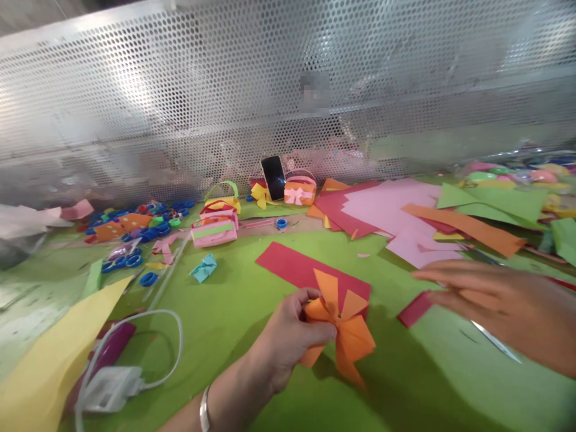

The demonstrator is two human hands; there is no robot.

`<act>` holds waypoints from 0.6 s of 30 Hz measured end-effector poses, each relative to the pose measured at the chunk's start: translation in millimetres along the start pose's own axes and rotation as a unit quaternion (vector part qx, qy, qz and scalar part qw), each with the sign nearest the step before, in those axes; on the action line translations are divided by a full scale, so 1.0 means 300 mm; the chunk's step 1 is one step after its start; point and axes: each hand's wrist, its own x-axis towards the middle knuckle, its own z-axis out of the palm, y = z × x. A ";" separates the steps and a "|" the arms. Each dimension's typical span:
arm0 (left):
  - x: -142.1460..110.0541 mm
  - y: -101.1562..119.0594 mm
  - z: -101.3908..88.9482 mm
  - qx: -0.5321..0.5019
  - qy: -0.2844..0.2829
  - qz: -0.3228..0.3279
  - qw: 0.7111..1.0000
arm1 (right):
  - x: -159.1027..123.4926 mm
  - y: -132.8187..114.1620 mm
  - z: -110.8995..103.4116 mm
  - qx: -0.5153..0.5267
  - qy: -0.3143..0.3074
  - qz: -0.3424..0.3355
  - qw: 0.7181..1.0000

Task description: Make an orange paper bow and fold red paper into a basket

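My left hand (288, 336) pinches an orange paper bow (344, 327) with several pointed loops and tails, holding it above the green table. A long red paper strip (310, 264) lies behind the bow, partly covered by it. My right hand (504, 303) hovers at the right with its fingers stretched out. Close to its fingertips is a small dark red paper piece (414, 308); whether they touch I cannot tell. Under that hand a pointed metal blade (497, 343) shows, the rest of it hidden.
Pink paper sheets (391, 207) and green sheets (495, 201) lie at the back right. Small paper bags (215, 231), a phone (273, 178) and blue rings (281, 224) stand along the perforated metal panel (225, 90). A white charger (112, 387) with cable lies front left.
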 end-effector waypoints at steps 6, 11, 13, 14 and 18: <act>0.001 0.005 -0.003 0.030 -0.047 0.028 0.998 | 0.162 -0.315 0.092 0.315 -0.254 0.115 0.907; 0.002 0.013 -0.009 0.008 -0.049 0.038 0.998 | 0.181 -0.330 0.127 0.480 -0.268 0.187 0.814; 0.004 0.013 -0.012 0.019 -0.027 0.042 0.999 | 0.177 -0.306 0.133 0.511 -0.251 0.201 0.797; 0.006 0.012 -0.014 0.027 -0.012 0.042 0.999 | 0.176 -0.292 0.134 0.515 -0.244 0.208 0.795; 0.028 0.003 -0.034 0.044 0.061 0.048 0.996 | 0.179 -0.235 0.132 0.523 -0.220 0.234 0.790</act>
